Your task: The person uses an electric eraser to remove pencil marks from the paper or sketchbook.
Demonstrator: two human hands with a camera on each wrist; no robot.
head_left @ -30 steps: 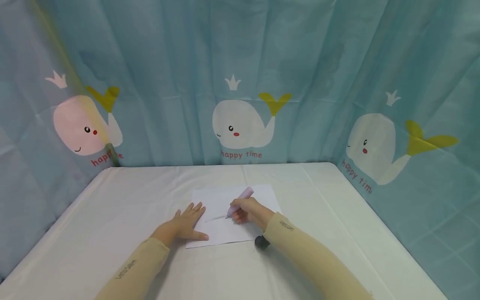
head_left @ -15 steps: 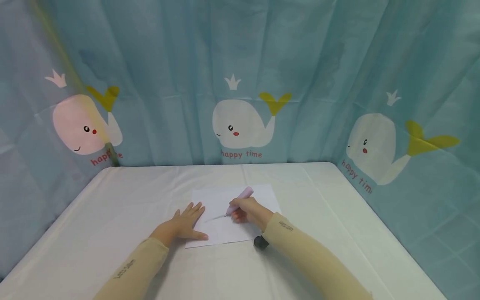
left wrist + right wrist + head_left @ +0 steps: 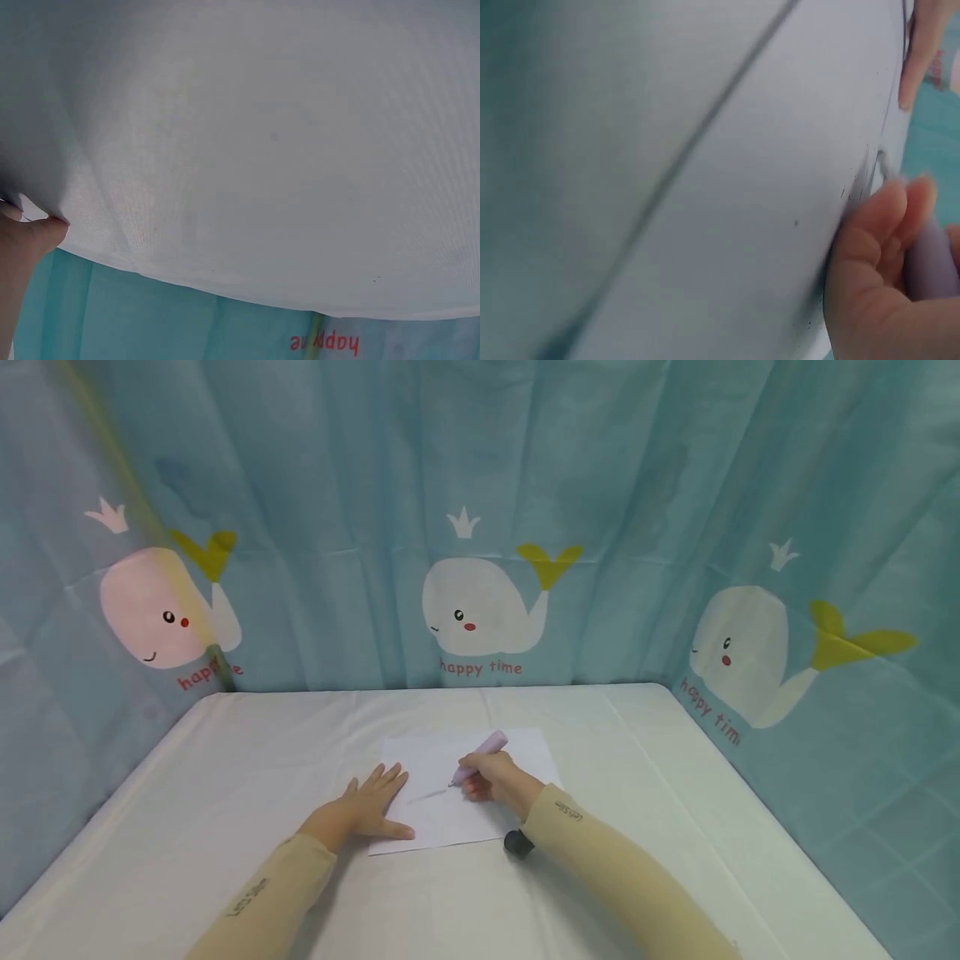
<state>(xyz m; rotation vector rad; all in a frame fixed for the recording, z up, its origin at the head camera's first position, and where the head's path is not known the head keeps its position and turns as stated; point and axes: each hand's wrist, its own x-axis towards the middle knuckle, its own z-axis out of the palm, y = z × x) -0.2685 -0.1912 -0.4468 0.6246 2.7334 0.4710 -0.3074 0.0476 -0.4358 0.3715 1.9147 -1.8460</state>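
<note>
A sheet of white paper (image 3: 438, 831) lies on the white table. The left hand (image 3: 363, 810) rests with spread fingers on the paper's left side; part of it shows at the left edge of the left wrist view (image 3: 26, 244). The right hand (image 3: 498, 777) grips a light purple pen (image 3: 491, 743), tilted with its tip low at the paper's middle. A thin dark line (image 3: 427, 796) runs on the paper just left of the tip. In the right wrist view, curled fingers of the right hand (image 3: 885, 270) pinch the pen (image 3: 930, 259).
A small black round object (image 3: 517, 843) is beneath the right wrist, beside the paper's near edge. A blue curtain (image 3: 330, 527) printed with white whales hangs behind and along both sides of the table (image 3: 247, 760).
The pen tip has moved slightly up and left across the paper with the right hand. The left hand stays on the paper. The whole head view has shifted slightly.
</note>
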